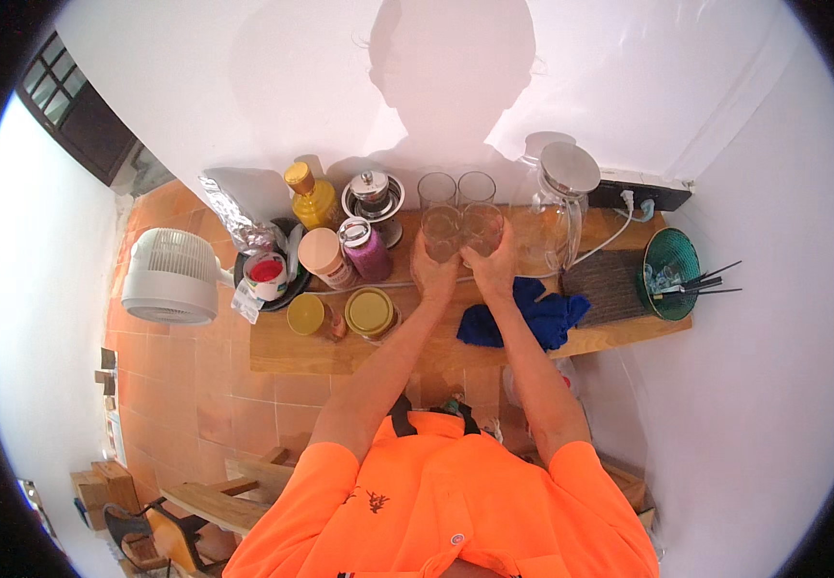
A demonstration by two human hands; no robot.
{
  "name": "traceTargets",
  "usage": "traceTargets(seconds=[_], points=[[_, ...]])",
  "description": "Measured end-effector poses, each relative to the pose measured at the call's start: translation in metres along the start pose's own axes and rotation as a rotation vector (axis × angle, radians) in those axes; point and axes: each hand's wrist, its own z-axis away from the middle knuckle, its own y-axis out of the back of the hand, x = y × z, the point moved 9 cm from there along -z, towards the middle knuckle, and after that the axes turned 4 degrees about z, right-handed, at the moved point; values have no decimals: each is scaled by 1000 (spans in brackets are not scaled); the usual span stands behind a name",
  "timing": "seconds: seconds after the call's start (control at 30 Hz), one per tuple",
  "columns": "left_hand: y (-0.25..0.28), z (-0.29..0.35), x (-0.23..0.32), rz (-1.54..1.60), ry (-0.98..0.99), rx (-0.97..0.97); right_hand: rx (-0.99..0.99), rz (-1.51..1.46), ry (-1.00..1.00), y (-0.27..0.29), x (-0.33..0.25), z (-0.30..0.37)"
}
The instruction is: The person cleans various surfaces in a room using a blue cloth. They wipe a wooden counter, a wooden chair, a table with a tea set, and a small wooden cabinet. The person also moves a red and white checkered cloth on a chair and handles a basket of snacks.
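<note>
Four clear drinking glasses cluster near the wall, two in front and two behind. My left hand (434,277) is wrapped round the front left glass (442,231). Round the front right glass (481,225) my right hand (494,270) is closed, its thumb close to my left hand. Just beyond stand the back left glass (436,187) and the back right glass (477,185), with neither hand on them. A crumpled blue cloth (528,313) lies under my right forearm. To the right is a clear glass pitcher (550,217) with a metal lid.
Left on the wooden table (282,358) stand a yellow bottle (314,200), a purple bottle (367,252), a pink-lidded jar (325,255) and two gold-lidded jars (371,311). A white fan (174,276) is farther left. Right are a green basket (669,275) and a power strip (663,197).
</note>
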Motion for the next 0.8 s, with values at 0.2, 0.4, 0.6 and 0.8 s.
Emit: traceTargets(seconds=[0.2, 0.4, 0.6, 0.8], points=[[1, 5, -8, -115, 48, -7, -58, 97, 47, 0, 6, 3], [1, 4, -10, -122, 57, -24, -120, 111, 61, -5, 16, 1], [3, 11, 2, -124, 56, 10, -147, 139, 10, -4, 16, 3], [-3, 12, -14, -139, 73, 4, -143, 55, 31, 1, 11, 7]])
